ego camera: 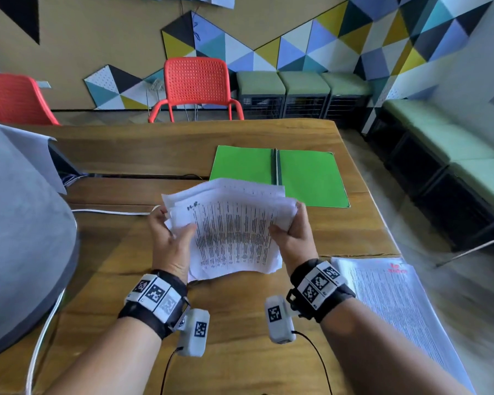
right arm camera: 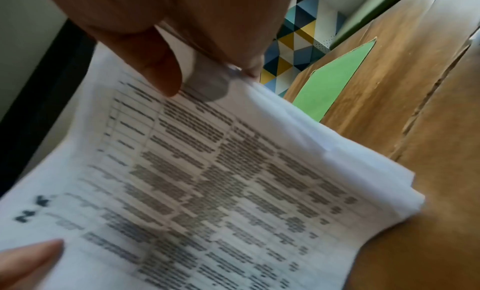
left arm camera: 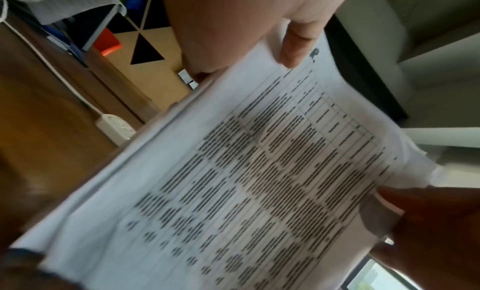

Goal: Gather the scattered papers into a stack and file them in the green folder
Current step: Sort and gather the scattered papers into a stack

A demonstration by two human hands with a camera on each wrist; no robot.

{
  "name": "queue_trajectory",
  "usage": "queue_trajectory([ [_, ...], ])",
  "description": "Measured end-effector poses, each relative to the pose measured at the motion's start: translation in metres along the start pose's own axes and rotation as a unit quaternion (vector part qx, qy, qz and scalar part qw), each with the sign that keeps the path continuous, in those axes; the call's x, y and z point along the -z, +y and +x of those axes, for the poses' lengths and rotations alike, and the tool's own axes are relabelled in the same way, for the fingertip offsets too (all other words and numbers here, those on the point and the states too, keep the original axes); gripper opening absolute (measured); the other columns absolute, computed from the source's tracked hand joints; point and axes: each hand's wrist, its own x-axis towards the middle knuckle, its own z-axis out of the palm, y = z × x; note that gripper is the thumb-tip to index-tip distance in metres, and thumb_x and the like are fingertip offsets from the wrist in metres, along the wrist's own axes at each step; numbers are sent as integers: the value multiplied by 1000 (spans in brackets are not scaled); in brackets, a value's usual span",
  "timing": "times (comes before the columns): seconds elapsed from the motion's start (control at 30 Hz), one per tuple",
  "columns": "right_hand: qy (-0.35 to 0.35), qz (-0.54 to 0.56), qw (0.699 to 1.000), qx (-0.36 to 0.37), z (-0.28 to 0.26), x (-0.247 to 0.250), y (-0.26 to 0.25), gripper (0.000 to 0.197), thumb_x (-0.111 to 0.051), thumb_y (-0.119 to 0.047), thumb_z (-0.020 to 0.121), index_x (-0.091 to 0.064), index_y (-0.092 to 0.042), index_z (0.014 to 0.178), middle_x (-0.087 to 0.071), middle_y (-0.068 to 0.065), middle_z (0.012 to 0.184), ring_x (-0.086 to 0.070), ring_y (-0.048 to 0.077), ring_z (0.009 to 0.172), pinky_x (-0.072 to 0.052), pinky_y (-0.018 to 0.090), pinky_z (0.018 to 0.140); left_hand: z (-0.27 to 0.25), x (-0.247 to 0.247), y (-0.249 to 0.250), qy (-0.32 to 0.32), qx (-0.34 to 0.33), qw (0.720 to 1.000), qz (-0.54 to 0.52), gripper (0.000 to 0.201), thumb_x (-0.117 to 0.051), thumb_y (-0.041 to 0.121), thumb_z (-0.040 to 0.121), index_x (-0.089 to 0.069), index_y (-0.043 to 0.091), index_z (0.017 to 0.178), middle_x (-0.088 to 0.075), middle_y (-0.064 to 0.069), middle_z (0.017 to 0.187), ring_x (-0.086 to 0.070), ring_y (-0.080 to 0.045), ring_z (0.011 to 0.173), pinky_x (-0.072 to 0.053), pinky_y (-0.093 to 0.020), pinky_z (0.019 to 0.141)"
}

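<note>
A loose stack of printed papers (ego camera: 231, 229) is held above the wooden table (ego camera: 234, 323), its sheets uneven at the edges. My left hand (ego camera: 171, 238) grips the stack's left edge, thumb on the top sheet. On the opposite edge my right hand (ego camera: 291, 232) pinches the sheets the same way. The wrist views show the printed top sheet (left arm camera: 259, 181) (right arm camera: 207, 181) with a thumb pressed on it. The green folder (ego camera: 280, 175) lies open and flat on the table just behind the stack; a corner of the folder (right arm camera: 330, 83) shows past the papers.
More printed sheets (ego camera: 397, 306) lie at the table's right front corner. A grey rounded object (ego camera: 20, 238) stands at the left, with a white cable (ego camera: 111, 212) across the table. Red chairs (ego camera: 197, 86) stand beyond the far edge, green benches (ego camera: 454, 149) to the right.
</note>
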Motion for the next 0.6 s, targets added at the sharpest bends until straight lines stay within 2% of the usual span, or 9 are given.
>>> queue_trajectory([
  [0.07, -8, 23, 999, -33, 1, 6, 5, 68, -44, 27, 73, -42, -18, 124, -60, 12, 113, -63, 20, 99, -55, 42, 82, 3, 7, -7, 10, 12, 1000, -1, 48, -56, 3, 62, -39, 16, 105, -55, -6, 96, -56, -11, 82, -49, -18, 70],
  [0.1, -9, 35, 998, -47, 3, 9, 7, 76, -45, 25, 68, -40, -22, 127, -58, 13, 117, -61, 24, 104, -54, 42, 82, 6, 12, -11, 11, 27, 1000, 8, 49, -53, 1, 58, -41, 18, 102, -51, -9, 97, -53, -14, 84, -47, -23, 72],
  [0.17, -6, 52, 997, -63, 9, 13, 9, 86, -46, 21, 57, -40, -28, 128, -54, 15, 117, -57, 29, 106, -52, 42, 78, 12, 19, -21, 11, 73, 996, 43, 55, -50, -2, 50, -44, 31, 93, -45, -9, 101, -47, -20, 89, -42, -29, 72],
  [0.23, -5, 61, 996, -72, 15, 12, 10, 86, -44, 18, 51, -42, -27, 124, -52, 15, 112, -56, 30, 103, -51, 42, 74, 18, 22, -31, -3, 107, 992, 60, 62, -50, -1, 46, -50, 38, 93, -50, -10, 104, -50, -27, 96, -45, -38, 76],
  [0.27, -5, 63, 995, -72, 18, 9, 9, 83, -44, 17, 50, -44, -26, 120, -53, 15, 110, -55, 30, 100, -51, 42, 73, 21, 22, -36, -14, 119, 991, 64, 65, -51, 1, 44, -54, 34, 100, -57, -14, 109, -55, -33, 101, -49, -44, 80],
  [0.33, -6, 55, 996, -70, 22, 3, 9, 76, -44, 15, 49, -47, -27, 112, -55, 13, 104, -56, 29, 96, -51, 42, 71, 27, 19, -42, -22, 134, 988, 66, 70, -52, 3, 44, -53, 13, 114, -63, -19, 113, -59, -44, 107, -51, -53, 85],
  [0.37, -5, 49, 997, -66, 24, 1, 10, 74, -44, 15, 50, -48, -27, 111, -57, 11, 102, -57, 29, 95, -51, 42, 71, 28, 17, -42, -18, 133, 989, 61, 70, -51, 1, 46, -51, 10, 115, -64, -17, 113, -59, -43, 107, -51, -51, 86],
  [0.5, 7, 53, 997, -55, 27, 1, 13, 70, -43, 18, 53, -50, -27, 107, -63, 3, 93, -60, 25, 88, -52, 44, 73, 26, 10, -35, 7, 96, 994, 45, 61, -48, -2, 47, -53, 36, 94, -53, -4, 103, -51, -22, 97, -40, -42, 89],
  [0.6, 8, 51, 998, -48, 29, 0, 13, 66, -41, 26, 62, -52, -23, 104, -64, 2, 90, -62, 23, 86, -52, 47, 76, 23, 3, -30, -7, 100, 993, 56, 56, -49, 3, 58, -54, 28, 108, -61, -3, 97, -55, -24, 94, -44, -39, 86],
])
